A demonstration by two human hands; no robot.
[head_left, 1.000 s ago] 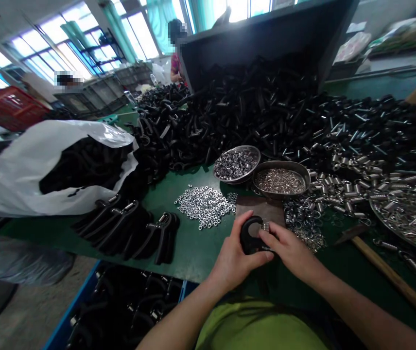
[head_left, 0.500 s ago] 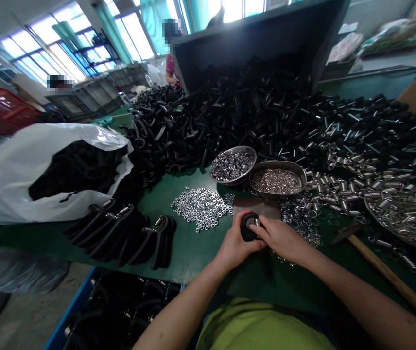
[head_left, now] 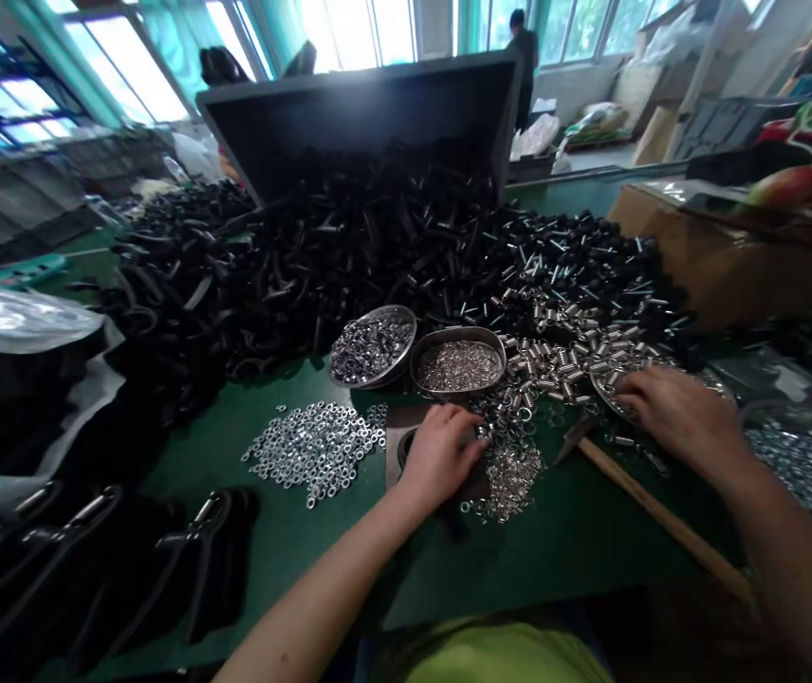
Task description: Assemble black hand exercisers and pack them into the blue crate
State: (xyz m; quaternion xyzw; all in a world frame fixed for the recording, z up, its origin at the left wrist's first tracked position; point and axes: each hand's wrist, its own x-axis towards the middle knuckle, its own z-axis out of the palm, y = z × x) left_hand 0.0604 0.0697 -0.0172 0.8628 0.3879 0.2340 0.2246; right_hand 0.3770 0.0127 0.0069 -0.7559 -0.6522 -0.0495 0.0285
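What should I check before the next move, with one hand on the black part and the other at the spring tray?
1. Left hand on the black part: ok, resting on it; grip cannot tell.
2. Right hand over the spring tray: ok.
3. Spring between the right fingers: cannot tell.
4. Hammer out of both hands: ok, lying between them.
5. Nut bowl stocked: ok.
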